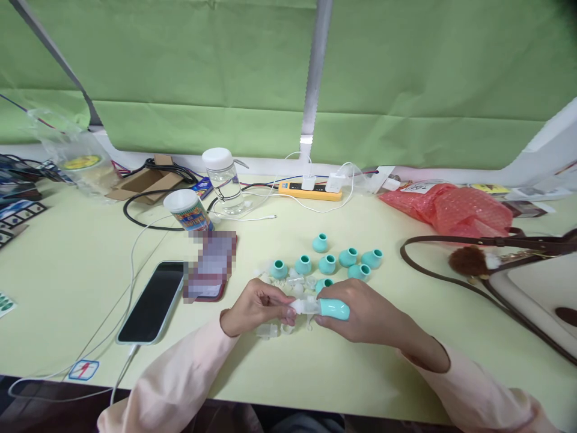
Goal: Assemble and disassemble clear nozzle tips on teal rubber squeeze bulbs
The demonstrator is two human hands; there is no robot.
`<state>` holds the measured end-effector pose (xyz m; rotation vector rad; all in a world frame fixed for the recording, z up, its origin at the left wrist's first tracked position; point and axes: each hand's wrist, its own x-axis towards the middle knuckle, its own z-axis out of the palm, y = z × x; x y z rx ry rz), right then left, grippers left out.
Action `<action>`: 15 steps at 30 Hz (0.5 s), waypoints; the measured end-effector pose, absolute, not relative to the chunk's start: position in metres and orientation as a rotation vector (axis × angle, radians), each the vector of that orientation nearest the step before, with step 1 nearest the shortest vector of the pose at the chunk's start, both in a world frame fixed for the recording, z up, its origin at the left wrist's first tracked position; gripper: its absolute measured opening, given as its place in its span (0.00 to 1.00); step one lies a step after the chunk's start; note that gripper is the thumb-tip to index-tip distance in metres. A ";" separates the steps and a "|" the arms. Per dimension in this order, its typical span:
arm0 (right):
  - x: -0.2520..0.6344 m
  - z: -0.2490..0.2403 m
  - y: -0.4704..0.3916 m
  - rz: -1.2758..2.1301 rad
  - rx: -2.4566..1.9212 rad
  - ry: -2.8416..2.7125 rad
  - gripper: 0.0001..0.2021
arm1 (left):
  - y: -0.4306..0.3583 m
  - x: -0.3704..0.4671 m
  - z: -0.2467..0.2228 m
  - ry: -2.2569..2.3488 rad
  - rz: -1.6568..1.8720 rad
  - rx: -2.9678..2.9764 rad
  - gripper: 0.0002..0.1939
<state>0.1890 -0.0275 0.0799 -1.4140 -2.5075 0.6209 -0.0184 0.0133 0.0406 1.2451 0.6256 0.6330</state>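
My right hand [367, 310] is closed around a glossy teal squeeze bulb [336, 309], held on its side. A clear plastic neck [311, 305] sticks out of the bulb toward the left. My left hand [260, 308] pinches the small whitish nozzle tip [296, 307] at the end of that neck. Just beyond my hands stand several teal rubber bulbs [327, 264] with round openings facing up. Small clear and white plastic parts [296, 281] lie loosely between them and my left hand, and a clear plastic piece [267, 331] rests just below that hand.
To the left lie a black-screened phone [153, 302] on a cable and a red-cased phone [211, 270]. Behind them stand a paper cup [187, 211] and a clear bottle [224, 183]. A power strip [311, 191], red bubble wrap [460, 210] and a handbag [532, 288] are farther back and right.
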 end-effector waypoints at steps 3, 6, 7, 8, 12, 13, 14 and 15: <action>0.188 0.081 -0.027 0.701 -1.382 -2.489 0.09 | 0.013 -0.019 0.041 0.605 0.640 1.252 0.05; 0.186 0.080 -0.027 0.749 -1.358 -2.462 0.08 | 0.012 -0.021 0.038 0.585 0.638 1.253 0.07; 0.185 0.080 -0.027 0.759 -1.355 -2.451 0.07 | 0.012 -0.021 0.036 0.586 0.636 1.253 0.07; 0.184 0.079 -0.028 0.763 -1.356 -2.439 0.07 | 0.013 -0.021 0.035 0.595 0.638 1.254 0.07; 0.180 0.075 -0.029 0.749 -1.376 -2.377 0.06 | 0.014 -0.022 0.032 0.654 0.659 1.263 0.07; 0.179 0.074 -0.030 0.754 -1.382 -2.363 0.06 | 0.015 -0.022 0.032 0.666 0.667 1.272 0.07; 0.179 0.073 -0.030 0.763 -1.387 -2.354 0.06 | 0.015 -0.022 0.033 0.675 0.672 1.283 0.06; 0.178 0.072 -0.029 0.771 -1.393 -2.347 0.06 | 0.016 -0.022 0.033 0.679 0.674 1.298 0.06</action>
